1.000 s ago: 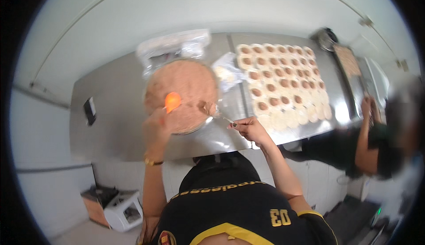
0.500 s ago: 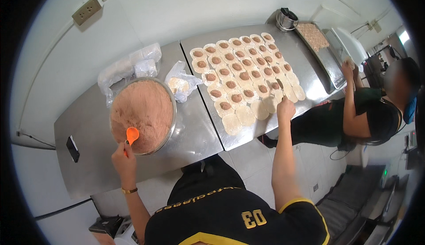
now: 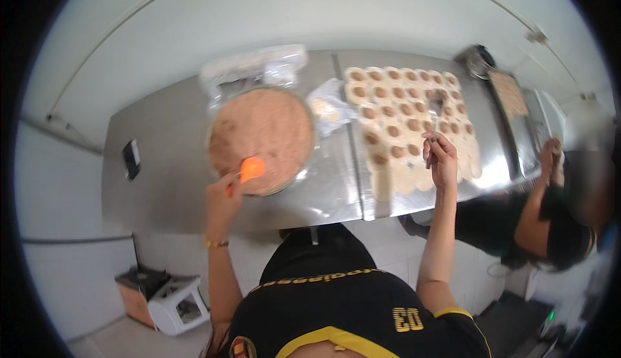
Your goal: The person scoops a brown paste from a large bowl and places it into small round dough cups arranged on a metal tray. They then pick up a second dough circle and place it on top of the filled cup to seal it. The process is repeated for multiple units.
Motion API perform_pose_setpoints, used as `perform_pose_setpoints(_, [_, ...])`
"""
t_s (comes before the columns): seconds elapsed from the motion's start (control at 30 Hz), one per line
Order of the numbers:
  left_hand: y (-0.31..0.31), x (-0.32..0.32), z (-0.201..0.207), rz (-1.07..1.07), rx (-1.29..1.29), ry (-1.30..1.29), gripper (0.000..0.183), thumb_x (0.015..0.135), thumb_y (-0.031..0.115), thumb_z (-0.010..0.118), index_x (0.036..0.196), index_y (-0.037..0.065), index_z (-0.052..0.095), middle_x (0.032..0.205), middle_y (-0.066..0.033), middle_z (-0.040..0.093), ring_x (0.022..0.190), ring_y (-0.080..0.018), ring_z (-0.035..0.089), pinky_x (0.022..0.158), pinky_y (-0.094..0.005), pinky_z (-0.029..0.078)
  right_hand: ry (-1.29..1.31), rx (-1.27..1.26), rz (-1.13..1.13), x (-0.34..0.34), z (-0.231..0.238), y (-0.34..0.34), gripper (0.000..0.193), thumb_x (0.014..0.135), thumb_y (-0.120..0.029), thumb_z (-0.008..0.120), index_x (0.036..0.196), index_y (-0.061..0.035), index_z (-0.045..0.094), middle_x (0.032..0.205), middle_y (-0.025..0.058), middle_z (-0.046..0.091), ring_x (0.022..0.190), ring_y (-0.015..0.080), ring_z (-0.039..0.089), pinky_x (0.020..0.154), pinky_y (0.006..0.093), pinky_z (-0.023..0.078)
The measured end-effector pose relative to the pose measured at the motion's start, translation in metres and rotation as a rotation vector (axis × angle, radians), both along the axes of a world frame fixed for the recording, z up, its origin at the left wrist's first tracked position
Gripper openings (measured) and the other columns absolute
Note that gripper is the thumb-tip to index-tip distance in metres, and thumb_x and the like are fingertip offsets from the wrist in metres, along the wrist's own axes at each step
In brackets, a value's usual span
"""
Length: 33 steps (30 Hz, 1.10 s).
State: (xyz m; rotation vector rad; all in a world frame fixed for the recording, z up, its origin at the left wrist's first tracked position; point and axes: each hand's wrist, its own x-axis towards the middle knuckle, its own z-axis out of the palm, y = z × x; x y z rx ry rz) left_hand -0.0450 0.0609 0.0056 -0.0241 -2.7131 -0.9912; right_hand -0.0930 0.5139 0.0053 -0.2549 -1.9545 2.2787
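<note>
My left hand [image 3: 224, 196] is closed round the handle of an orange spoon [image 3: 253, 168], held over the near edge of a large round bowl [image 3: 314, 135]. Pinkish-brown ground filling [image 3: 266, 128] heaps up in that bowl. My right hand [image 3: 442, 156] grips a metal spoon [image 3: 436, 104], raised above rows of pale dough wrappers [image 3: 406, 182]. Brown dabs of filling [image 3: 380, 158] sit on most of the wrappers; several in the nearest rows are bare. Motion blurs the picture a little.
Wrapped plastic packs [image 3: 284, 60] lie behind the bowl, beside a plastic bag with pale dough [image 3: 330, 109]. A phone [image 3: 132, 159] rests on the steel table [image 3: 162, 199] at left. At right are a metal pail [image 3: 479, 62], a long tray [image 3: 511, 99] and a co-worker [image 3: 550, 216].
The whole view has shifted, bringing the table things further right. My right hand has lifted from the near wrappers with the metal spoon. My left hand keeps the orange spoon by the bowl.
</note>
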Motion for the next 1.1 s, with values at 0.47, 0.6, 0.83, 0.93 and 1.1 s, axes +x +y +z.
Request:
perform_pose_setpoints(0.47, [-0.056, 0.001, 0.003, 0.17, 0.196, 0.077, 0.028, 0.087, 0.017, 0.054, 0.069, -0.004, 0.051, 0.056, -0.0184, 0.043, 0.044, -0.0232, 0.039, 0.046, -0.036, 0.034, 0.471, 1.546, 0.713, -0.063, 0.028, -0.22, 0.027, 0.076, -0.009, 0.052, 0.097, -0.0111, 0.067, 0.083, 0.0128, 0.065, 0.071, 0.0308, 0.063, 0.061, 0.0407, 0.05])
perform_pose_setpoints(0.6, [-0.053, 0.006, -0.001, 0.294, 0.115, -0.058, 0.03, 0.087, 0.018, 0.053, 0.067, -0.004, 0.051, 0.053, -0.0181, 0.044, 0.043, -0.0238, 0.039, 0.046, -0.0364, 0.034, 0.57, 1.588, 0.576, -0.094, 0.032, -0.256, 0.022, 0.076, -0.01, 0.051, 0.091, -0.0096, 0.066, 0.068, 0.0133, 0.062, 0.066, 0.0315, 0.064, 0.058, 0.0419, 0.051])
perform_pose_setpoints(0.83, [-0.051, 0.0, -0.002, 0.337, 0.215, -0.038, 0.032, 0.086, 0.017, 0.054, 0.063, -0.004, 0.052, 0.052, -0.0189, 0.047, 0.042, -0.0293, 0.043, 0.046, -0.0377, 0.036, 0.726, 1.764, 0.58, -0.14, 0.032, -0.339, 0.019, 0.078, -0.01, 0.051, 0.091, -0.0062, 0.064, 0.078, 0.0124, 0.065, 0.071, 0.0283, 0.065, 0.059, 0.0386, 0.051])
perform_pose_setpoints(0.93, [-0.052, -0.002, -0.003, 0.344, 0.213, -0.056, 0.032, 0.086, 0.018, 0.053, 0.063, -0.004, 0.053, 0.054, -0.0197, 0.049, 0.044, -0.0324, 0.047, 0.047, -0.0392, 0.038, 0.764, 1.867, 0.739, -0.136, 0.043, -0.355, 0.017, 0.078, -0.011, 0.052, 0.087, -0.0048, 0.064, 0.077, 0.0117, 0.065, 0.072, 0.0271, 0.066, 0.06, 0.0372, 0.052])
perform_pose_setpoints(1.1, [-0.056, 0.0, -0.006, 0.358, 0.212, -0.124, 0.033, 0.086, 0.021, 0.052, 0.064, -0.004, 0.055, 0.055, -0.0203, 0.051, 0.048, -0.0365, 0.051, 0.049, -0.0419, 0.04, 0.915, 1.937, 0.89, -0.116, 0.048, -0.345, 0.015, 0.077, -0.011, 0.052, 0.085, -0.0054, 0.064, 0.076, 0.0112, 0.065, 0.072, 0.0252, 0.066, 0.06, 0.0362, 0.052])
